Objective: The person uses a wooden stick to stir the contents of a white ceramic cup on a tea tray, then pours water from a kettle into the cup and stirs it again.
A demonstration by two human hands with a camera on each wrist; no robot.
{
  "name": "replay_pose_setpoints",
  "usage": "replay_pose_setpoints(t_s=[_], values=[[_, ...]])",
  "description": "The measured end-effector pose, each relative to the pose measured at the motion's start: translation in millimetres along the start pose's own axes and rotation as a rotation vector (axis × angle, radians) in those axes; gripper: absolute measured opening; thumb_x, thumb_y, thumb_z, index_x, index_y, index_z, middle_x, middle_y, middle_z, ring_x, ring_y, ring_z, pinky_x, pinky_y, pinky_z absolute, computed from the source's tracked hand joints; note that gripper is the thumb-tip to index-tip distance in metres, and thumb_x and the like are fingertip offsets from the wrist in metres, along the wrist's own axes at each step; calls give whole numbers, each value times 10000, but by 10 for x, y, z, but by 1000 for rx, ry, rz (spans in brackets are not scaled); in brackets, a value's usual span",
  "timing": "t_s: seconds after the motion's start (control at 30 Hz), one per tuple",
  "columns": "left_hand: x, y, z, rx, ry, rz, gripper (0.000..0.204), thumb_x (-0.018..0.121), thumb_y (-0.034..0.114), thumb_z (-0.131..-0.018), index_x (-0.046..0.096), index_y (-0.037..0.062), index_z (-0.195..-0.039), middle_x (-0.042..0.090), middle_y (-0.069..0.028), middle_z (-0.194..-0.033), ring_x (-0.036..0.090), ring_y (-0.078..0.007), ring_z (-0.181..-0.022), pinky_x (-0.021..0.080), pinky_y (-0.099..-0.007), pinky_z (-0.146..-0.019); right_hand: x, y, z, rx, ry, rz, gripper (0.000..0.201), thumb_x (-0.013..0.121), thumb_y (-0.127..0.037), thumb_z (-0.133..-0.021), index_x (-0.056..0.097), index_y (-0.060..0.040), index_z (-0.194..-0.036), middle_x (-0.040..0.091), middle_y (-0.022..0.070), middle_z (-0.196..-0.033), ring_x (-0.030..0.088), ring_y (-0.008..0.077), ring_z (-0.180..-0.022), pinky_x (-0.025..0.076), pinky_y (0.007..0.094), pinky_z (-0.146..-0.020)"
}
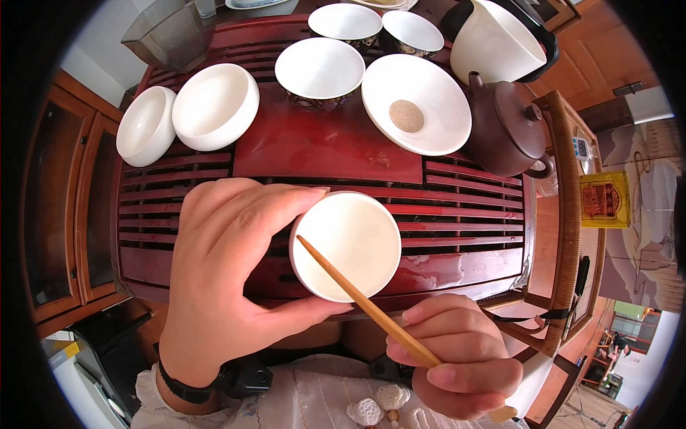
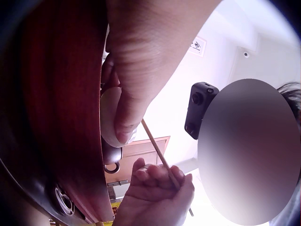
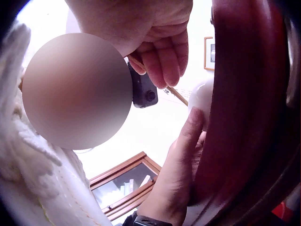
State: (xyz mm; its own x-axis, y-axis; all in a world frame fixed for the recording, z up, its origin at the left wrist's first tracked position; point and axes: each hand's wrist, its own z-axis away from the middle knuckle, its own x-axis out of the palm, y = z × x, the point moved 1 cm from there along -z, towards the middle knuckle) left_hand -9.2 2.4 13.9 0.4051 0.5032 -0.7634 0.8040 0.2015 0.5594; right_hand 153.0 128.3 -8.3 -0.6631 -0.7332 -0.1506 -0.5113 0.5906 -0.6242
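My left hand [image 1: 232,261] grips a small white cup [image 1: 357,229] from its left side, thumb at the near edge and fingers along the far side. The cup's mouth faces up towards the head camera, and the inside looks bare and white. Between the thumb and fingers of my right hand [image 1: 464,354] is a slim wooden tea pick [image 1: 368,307], its butt end sticking out below the hand. Its pointed tip overlaps the cup's left inner wall in the head view. From the left wrist, the cup [image 2: 111,115] is partly hidden behind my thumb.
A slatted red tea tray [image 1: 321,161] lies beneath. On it stand two white bowls [image 1: 216,107], several dark-patterned cups [image 1: 319,68], a white strainer bowl [image 1: 443,100] and a brown teapot [image 1: 504,129]. Behind are a white pitcher [image 1: 496,43] and a grey translucent container [image 1: 168,36].
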Motion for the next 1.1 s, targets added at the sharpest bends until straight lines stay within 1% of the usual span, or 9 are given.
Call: replay_pose_setpoints(t_s=[0.37,0.43,0.87,1.1], values=[[-1,0,2,-5,-5,8,739,873,203,-464,622,39,-1139,669,-92,-1129,557,-296,-1034,409,-406,-928,-15,0,2,10,-22,18,424,214,-363,-1060,463,-47,-926,654,139,-674,631,230,-540,567,389,-596],[-4,4,3,-9,-6,7,737,873,201,-465,622,38,-1139,669,-93,-1127,557,-297,-1033,409,-405,-928,-6,9,4,-12,1,-1,428,213,-367,-1059,463,-47,-923,654,139,-673,631,232,-537,566,389,-596],[-3,6,-3,2,-4,0,717,863,211,-483,622,36,-1135,673,-95,-1129,559,-295,-1023,411,-404,-925,3,-6,19,-6,20,-14,432,209,-368,-1061,463,-48,-921,650,141,-668,622,224,-527,567,385,-591],[-5,2,-3,-2,-6,3,713,859,207,-483,624,37,-1133,672,-98,-1121,560,-295,-1027,412,-404,-924,12,-2,10,12,20,-5,407,233,-351,-1061,466,-49,-921,655,144,-678,631,229,-542,566,383,-594]])
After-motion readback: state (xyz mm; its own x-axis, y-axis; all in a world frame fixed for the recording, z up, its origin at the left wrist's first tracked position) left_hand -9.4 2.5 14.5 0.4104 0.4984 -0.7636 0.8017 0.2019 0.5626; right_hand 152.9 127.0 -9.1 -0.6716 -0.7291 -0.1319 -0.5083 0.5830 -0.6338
